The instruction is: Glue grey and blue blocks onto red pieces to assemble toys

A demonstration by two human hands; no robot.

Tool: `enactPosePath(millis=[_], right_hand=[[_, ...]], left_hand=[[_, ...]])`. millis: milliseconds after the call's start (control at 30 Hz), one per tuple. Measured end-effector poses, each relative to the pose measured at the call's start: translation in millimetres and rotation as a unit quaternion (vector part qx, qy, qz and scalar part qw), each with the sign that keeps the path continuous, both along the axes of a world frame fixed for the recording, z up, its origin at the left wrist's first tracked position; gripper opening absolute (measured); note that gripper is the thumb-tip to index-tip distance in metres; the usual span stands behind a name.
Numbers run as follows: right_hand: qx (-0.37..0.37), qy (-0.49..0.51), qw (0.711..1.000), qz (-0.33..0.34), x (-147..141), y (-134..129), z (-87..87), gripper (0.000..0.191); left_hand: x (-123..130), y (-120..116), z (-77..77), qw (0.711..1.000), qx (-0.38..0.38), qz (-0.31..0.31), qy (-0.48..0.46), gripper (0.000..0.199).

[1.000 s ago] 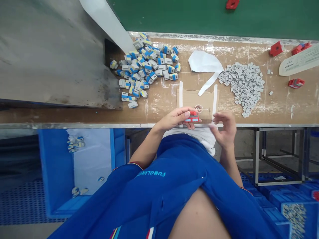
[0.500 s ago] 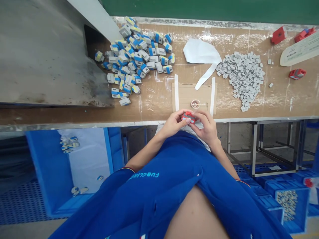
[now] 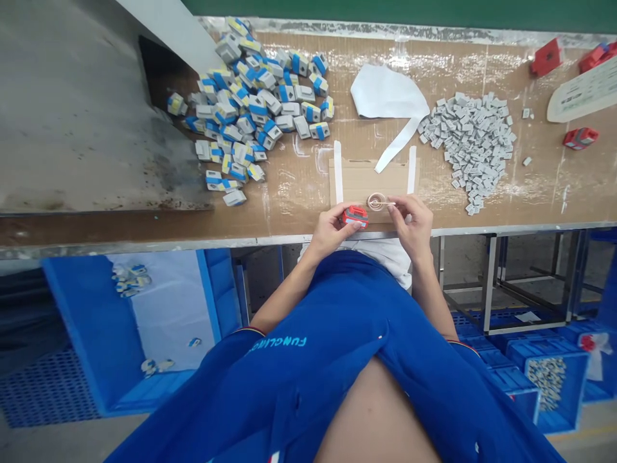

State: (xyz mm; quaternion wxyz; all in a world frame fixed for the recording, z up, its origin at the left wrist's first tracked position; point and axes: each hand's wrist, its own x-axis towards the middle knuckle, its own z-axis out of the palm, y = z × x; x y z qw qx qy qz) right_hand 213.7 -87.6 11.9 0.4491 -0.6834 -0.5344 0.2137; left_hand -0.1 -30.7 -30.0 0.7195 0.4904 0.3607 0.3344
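Observation:
Near the table's front edge, my left hand (image 3: 331, 231) grips a small red and grey block (image 3: 355, 217) between thumb and fingers. To its right, my right hand (image 3: 412, 222) pinches the end of a thin white stick (image 3: 385, 203). The stick's other end lies in a small round cup (image 3: 375, 201). That cup stands on a cardboard piece (image 3: 357, 173) with a white strip along each side. Behind it lies a white sheet (image 3: 385, 93) with a narrow tail.
Blue, yellow and white blocks (image 3: 258, 106) are heaped at left beside a metal surface (image 3: 87, 122). Small grey pieces (image 3: 475, 145) form a pile at right, with a red block (image 3: 581, 137) beyond. Blue bins (image 3: 77, 321) stand below the table.
My right hand has let go of the red block and moved right to pinch the white stick. The block stays in my left hand, slightly further left. The view has shifted slightly.

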Motion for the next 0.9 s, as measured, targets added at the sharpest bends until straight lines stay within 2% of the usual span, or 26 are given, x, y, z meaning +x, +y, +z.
enactPosePath(millis=[167,300,767,900], right_hand=[[0.032,-0.032,0.999,0.023,-4,8,13.8,0.019],[0.070,-0.028,0.997,0.033,-6,15,17.9,0.016],[0.154,-0.162,0.973,0.059,5,31,7.8,0.019],[0.161,-0.211,0.963,0.055,8,34,5.9,0.027]], left_hand=[[-2,0,-1.1,0.999,-0.002,-0.009,-0.035,0.062],[-2,2,0.9,0.999,-0.004,-0.018,-0.034,0.062],[-3,4,3.6,0.999,-0.005,-0.034,-0.043,0.058],[-2,5,4.6,0.998,0.008,-0.037,-0.043,0.058]])
